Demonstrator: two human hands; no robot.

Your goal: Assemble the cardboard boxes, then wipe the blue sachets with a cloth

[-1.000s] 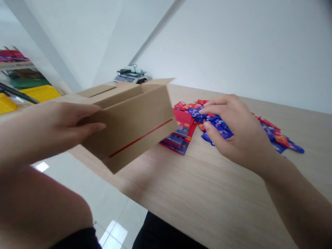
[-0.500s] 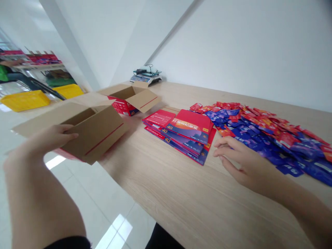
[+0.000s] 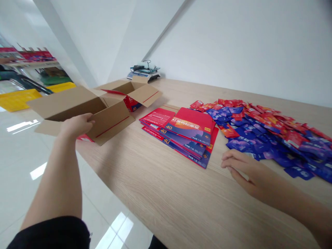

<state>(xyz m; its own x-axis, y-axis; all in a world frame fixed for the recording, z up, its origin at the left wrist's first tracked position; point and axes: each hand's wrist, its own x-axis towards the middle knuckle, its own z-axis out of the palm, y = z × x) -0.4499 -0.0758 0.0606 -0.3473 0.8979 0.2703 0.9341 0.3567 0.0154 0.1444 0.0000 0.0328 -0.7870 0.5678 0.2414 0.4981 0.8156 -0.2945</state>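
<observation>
My left hand point(image 3: 77, 126) is closed on the near edge of an open cardboard box point(image 3: 110, 121) at the table's left edge. The box's flaps are spread, and its inside is mostly hidden from me. Just behind it stands a second open cardboard box point(image 3: 133, 104) with red and purple printing. My right hand point(image 3: 246, 169) hovers above the table with nothing in it, thumb apart from the loosely bent fingers. Nearest to it are a stack of flat red and purple cartons point(image 3: 190, 124) and a heap of red and blue sachets point(image 3: 255, 128).
A scale point(image 3: 144, 72) with things piled on it stands at the back of the wooden table point(image 3: 147, 176), by the wall. Yellow bins point(image 3: 22, 99) are off to the left, beyond the table. A person's arm shows at the far left edge.
My left hand has moved the near box away from me, closer to the second box. My right hand appears slightly lower and further right, still holding nothing.
</observation>
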